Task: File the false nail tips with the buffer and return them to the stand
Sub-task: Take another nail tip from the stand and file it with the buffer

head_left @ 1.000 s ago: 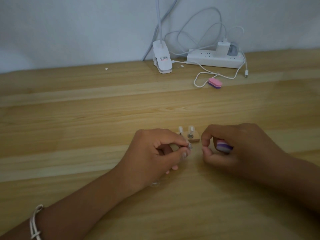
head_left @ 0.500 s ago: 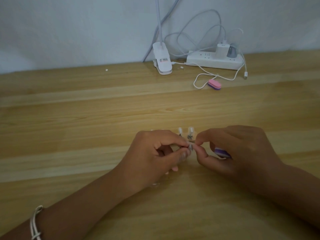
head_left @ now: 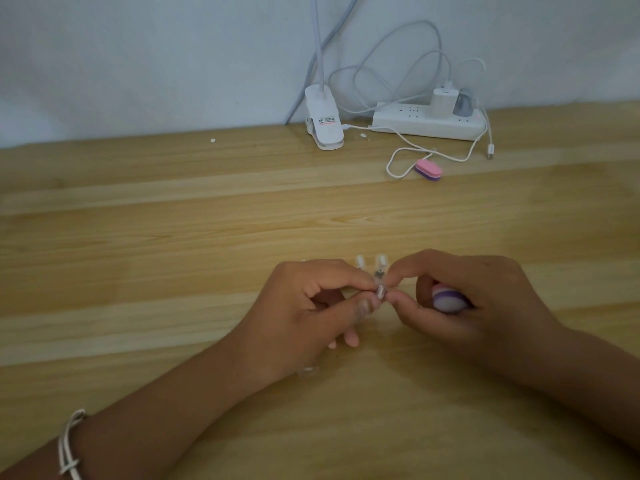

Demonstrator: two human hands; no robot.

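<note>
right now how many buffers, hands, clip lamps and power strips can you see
buffers: 2, one tucked in the right hand, one by the cable
hands: 2, left hand and right hand
clip lamps: 1
power strips: 1
total: 6

Both my forearms angle in from the lower corners, meeting mid-frame. My left hand (head_left: 304,306) is knuckles up, thumb and index pinched together at the tips. My right hand (head_left: 474,306) mirrors it, thumb and index pinching tip to tip against the left's, other fingers curled into the palm.
</note>
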